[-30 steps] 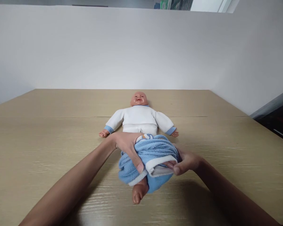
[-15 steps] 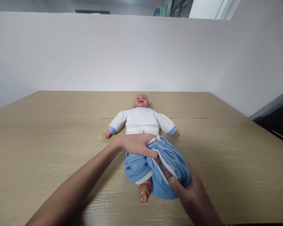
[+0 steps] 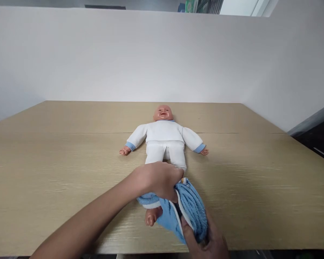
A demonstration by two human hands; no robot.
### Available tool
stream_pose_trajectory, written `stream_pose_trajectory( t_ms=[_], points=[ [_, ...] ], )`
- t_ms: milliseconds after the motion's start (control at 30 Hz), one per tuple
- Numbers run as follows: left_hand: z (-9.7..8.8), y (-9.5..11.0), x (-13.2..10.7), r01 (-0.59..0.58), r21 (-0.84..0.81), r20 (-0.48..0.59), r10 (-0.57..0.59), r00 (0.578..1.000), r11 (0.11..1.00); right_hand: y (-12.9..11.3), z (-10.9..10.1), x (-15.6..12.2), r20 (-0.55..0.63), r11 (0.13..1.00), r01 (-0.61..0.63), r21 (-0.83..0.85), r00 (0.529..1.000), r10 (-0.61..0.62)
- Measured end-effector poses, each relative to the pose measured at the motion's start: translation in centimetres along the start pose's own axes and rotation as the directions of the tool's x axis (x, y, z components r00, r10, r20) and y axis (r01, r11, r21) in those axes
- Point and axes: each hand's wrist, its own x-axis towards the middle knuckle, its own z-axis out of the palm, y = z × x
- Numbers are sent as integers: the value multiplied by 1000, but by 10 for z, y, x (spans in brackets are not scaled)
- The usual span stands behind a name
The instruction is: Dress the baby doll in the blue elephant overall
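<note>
A baby doll (image 3: 164, 131) in white clothes lies on its back, head away from me. Blue terry trousers with white trim (image 3: 190, 199) are bunched around its lower legs. One bare foot (image 3: 152, 216) sticks out of the trouser leg on the left. My left hand (image 3: 162, 180) is closed on the upper edge of the bunched trousers, across the doll's shins; its fingers partly hide what lies under them. My right hand (image 3: 205, 239) grips the gathered trouser leg from the near right side, thumb inside the opening. The doll's other foot is hidden.
The wooden table (image 3: 70, 162) extends on both sides of the doll, with its near edge at the bottom. A white partition wall (image 3: 151, 57) stands behind. A dark object (image 3: 317, 138) sits beyond the table's right edge.
Both hands have moved toward me with the trousers, baring more of the doll's white legs. My left hand has closed from a looser hold. The bare foot has shifted left.
</note>
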Motion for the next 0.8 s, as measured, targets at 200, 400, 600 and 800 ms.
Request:
stream_pose_trajectory(
  t_ms=[200,400,600,800],
  points=[
    [11,17,-5,65,65,-106,-58,993,996,22,-6,14,-29,953,186,-239,980,-198],
    [28,20,-14,128,101,-179,-108,978,987,38,-18,30,164,934,284,-217,954,-252],
    [30,18,-22,154,93,-167,-137,976,984,40,-12,36,266,961,201,-190,953,-146],
    [43,6,-28,108,-25,-251,-111,961,994,33,-9,39,241,998,63,-1,969,-61]
  ],
)
